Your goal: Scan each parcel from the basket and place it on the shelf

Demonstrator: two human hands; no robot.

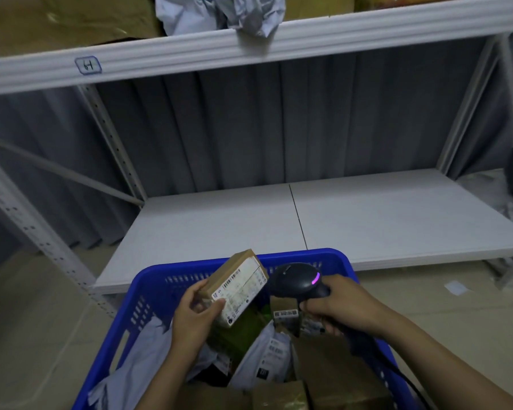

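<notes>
Left hand [196, 316] grips a labelled parcel [240, 287] over the basket [148, 279]; right hand [339, 306] clasps the scanner [296, 280], seemingly facing it.

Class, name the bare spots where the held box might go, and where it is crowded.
The lower shelf board lies bare both sides of its seam. Crowded: the blue basket, full of parcels, and the upper shelf, with boxes and a grey bag.
</notes>
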